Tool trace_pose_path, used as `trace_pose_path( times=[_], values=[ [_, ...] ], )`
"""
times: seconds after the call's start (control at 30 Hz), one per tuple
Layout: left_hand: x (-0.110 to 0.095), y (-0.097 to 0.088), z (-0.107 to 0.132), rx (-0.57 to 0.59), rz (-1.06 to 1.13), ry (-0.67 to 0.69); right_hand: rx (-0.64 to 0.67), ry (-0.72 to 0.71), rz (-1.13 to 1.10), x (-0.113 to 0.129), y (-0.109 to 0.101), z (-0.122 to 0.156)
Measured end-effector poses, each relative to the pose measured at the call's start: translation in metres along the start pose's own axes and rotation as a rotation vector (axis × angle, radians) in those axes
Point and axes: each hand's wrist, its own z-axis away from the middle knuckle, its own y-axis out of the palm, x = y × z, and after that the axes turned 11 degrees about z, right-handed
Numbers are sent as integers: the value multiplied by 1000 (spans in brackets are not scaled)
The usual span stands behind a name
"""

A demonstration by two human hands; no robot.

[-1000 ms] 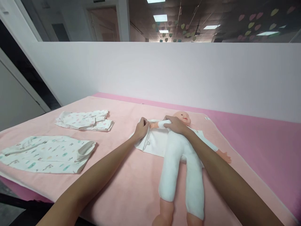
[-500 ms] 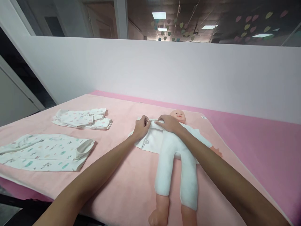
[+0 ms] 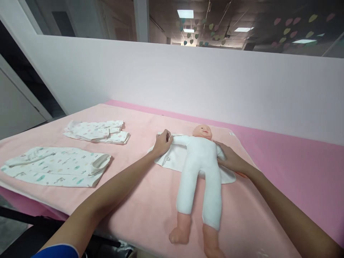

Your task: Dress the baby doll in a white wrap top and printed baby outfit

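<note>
Right hand (image 3: 231,158) moved across doll (image 3: 201,154); white shirt (image 3: 176,159) beneath.

Both arms (image 3: 126,182) reach forward, angling in toward each other. Left hand (image 3: 162,142) is curled up pretty tight, fingers (image 3: 166,133) bunched in a pinch, elbow (image 3: 92,209) kinda bent. Right hand (image 3: 229,157) looks way looser, thumb (image 3: 222,163) apart from the fingers, wrist (image 3: 252,172) bent inward. Can't tell if it's gripping.

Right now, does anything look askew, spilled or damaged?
No spill or damage shows. Only the white shirt looks askew: beneath the doll, more of it shows toward the left hand than toward the right hand.
</note>
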Motion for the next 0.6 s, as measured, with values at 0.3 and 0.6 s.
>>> trace_pose_path(
  times=[0.3,0.6],
  values=[
    [-7,0,-1,-5,8,-13,-113,149,113,-5,11,-37],
    [-17,-10,-11,76,-1,7,-85,178,32,52,19,-56]
  ],
)
